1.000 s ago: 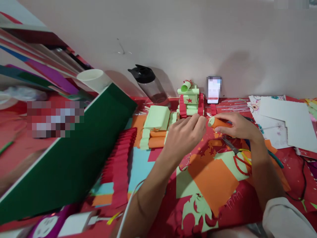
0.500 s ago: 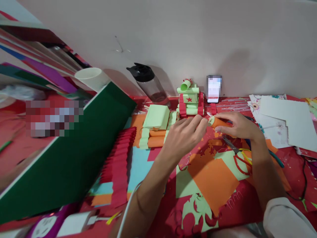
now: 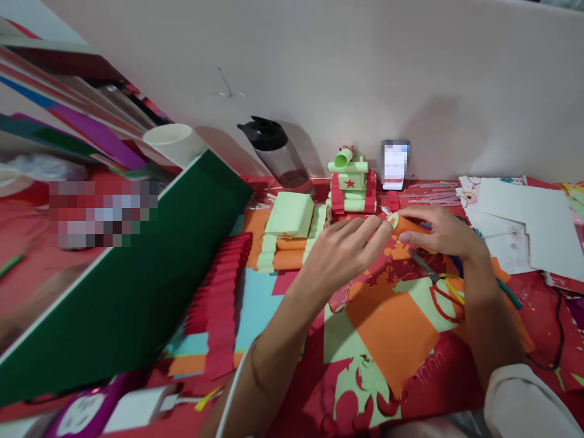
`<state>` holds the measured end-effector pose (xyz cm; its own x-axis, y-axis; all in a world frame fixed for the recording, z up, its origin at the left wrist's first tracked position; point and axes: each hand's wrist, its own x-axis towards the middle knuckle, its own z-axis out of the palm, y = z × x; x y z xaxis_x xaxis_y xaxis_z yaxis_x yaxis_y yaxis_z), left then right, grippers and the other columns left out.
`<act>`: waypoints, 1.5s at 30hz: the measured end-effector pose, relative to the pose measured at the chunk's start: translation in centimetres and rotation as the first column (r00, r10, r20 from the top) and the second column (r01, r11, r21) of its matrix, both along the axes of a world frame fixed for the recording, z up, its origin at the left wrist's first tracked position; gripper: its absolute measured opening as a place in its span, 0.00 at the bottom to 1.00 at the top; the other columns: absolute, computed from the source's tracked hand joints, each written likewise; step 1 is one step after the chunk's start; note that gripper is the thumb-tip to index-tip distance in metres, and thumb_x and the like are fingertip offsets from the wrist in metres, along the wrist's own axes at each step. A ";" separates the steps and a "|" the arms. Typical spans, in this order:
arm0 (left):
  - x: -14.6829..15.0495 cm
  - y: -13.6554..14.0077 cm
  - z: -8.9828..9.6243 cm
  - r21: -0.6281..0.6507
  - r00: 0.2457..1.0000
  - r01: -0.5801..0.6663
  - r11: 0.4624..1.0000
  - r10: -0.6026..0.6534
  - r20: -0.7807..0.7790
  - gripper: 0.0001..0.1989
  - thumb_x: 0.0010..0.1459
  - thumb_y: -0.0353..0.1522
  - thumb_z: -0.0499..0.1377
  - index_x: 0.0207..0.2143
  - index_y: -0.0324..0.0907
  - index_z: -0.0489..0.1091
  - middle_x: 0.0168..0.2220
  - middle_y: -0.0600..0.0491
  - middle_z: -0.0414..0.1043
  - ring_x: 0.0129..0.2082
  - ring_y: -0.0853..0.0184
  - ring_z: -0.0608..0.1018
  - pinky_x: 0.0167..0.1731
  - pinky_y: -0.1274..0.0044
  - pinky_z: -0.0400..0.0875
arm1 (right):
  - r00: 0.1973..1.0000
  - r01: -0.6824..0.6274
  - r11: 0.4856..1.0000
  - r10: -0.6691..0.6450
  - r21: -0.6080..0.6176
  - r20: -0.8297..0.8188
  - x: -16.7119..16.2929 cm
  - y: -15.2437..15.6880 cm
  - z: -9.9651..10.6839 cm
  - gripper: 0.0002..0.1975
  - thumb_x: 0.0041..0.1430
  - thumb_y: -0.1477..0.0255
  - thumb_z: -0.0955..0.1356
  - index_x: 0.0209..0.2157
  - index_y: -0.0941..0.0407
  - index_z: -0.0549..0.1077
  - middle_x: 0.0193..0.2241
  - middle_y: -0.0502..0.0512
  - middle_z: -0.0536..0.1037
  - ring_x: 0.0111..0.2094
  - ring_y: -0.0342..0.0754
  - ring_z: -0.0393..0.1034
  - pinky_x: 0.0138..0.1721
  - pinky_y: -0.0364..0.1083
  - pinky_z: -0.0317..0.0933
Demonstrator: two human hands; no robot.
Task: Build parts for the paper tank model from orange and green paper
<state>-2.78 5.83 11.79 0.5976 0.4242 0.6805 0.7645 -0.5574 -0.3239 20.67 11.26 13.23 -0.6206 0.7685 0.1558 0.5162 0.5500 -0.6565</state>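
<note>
An orange paper roll (image 3: 403, 226) with a light green, star-marked end is gripped by my right hand (image 3: 440, 231), fingers over the top and thumb below. My left hand (image 3: 349, 243) has its fingers curled together, their tips right at the roll's green end; what they pinch, if anything, is hidden. Behind them stands a green paper tank model (image 3: 350, 182) with red strips and a red star. Left of my left hand sits a second paper piece (image 3: 289, 216), a green box shape over orange rolls. Scissors (image 3: 429, 267) with red and yellow handles lie under my right wrist.
Orange sheets (image 3: 392, 334) and cut green paper (image 3: 360, 395) lie in front. Red corrugated strips (image 3: 221, 286) sit beside a slanting green board (image 3: 128, 280). A bottle (image 3: 278, 152), white cup (image 3: 176, 143) and phone (image 3: 395, 164) stand at the back. White card (image 3: 538, 213) lies right.
The orange roll and my left fingertips have shifted very slightly to the right. The roll's green end is turned a little more toward the view. The whole scene shifts slightly with the camera.
</note>
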 end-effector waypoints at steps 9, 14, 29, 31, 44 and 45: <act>-1.2 0.5 -0.4 -0.042 0.965 0.119 0.992 -0.105 0.239 0.09 0.67 0.25 0.55 0.47 0.41 0.70 0.37 0.51 0.80 0.31 0.67 0.80 0.30 0.76 0.72 | 0.997 -0.003 1.000 0.001 -0.016 -0.079 0.6 0.4 -0.2 0.24 0.61 0.55 0.75 0.55 0.52 0.80 0.51 0.58 0.84 0.51 0.57 0.78 0.56 0.55 0.69; -2.4 1.8 -2.1 -0.079 0.943 0.242 0.967 -0.216 0.252 0.20 0.68 0.30 0.56 0.61 0.43 0.66 0.46 0.47 0.80 0.33 0.66 0.82 0.31 0.76 0.75 | 0.993 -0.042 0.999 0.040 -0.008 -0.114 0.4 0.4 0.0 0.20 0.62 0.62 0.75 0.54 0.52 0.79 0.50 0.56 0.84 0.50 0.55 0.78 0.52 0.52 0.69; -2.0 2.1 -2.9 -0.140 0.922 0.306 0.942 -0.256 0.290 0.24 0.71 0.34 0.53 0.67 0.44 0.63 0.51 0.43 0.77 0.39 0.65 0.82 0.36 0.75 0.78 | 0.987 -0.070 0.997 0.071 0.016 -0.145 0.2 0.7 -0.4 0.17 0.63 0.66 0.74 0.53 0.51 0.79 0.48 0.57 0.83 0.49 0.55 0.76 0.52 0.53 0.67; -2.0 2.2 -3.1 -0.140 0.922 0.313 0.939 -0.265 0.282 0.24 0.71 0.34 0.53 0.67 0.44 0.63 0.52 0.43 0.77 0.38 0.65 0.82 0.37 0.75 0.77 | 0.986 -0.068 0.998 0.068 0.007 -0.152 0.2 0.7 -0.4 0.17 0.63 0.66 0.74 0.53 0.51 0.79 0.49 0.57 0.83 0.49 0.55 0.76 0.52 0.53 0.67; -1.5 2.3 -3.3 -0.184 0.928 0.324 0.928 -0.274 0.253 0.22 0.72 0.38 0.54 0.65 0.43 0.65 0.56 0.41 0.75 0.34 0.67 0.80 0.33 0.76 0.77 | 0.986 -0.065 0.998 0.064 -0.006 -0.151 0.1 0.8 -0.4 0.16 0.64 0.66 0.73 0.52 0.51 0.79 0.48 0.56 0.83 0.48 0.54 0.76 0.51 0.54 0.67; -1.5 2.3 -3.3 -0.164 0.930 0.321 0.933 -0.278 0.239 0.22 0.71 0.37 0.54 0.64 0.42 0.65 0.56 0.41 0.75 0.35 0.66 0.81 0.34 0.75 0.77 | 0.987 -0.066 0.998 0.064 -0.009 -0.150 0.2 0.8 -0.4 0.16 0.64 0.66 0.73 0.52 0.51 0.79 0.48 0.56 0.83 0.48 0.54 0.76 0.51 0.53 0.67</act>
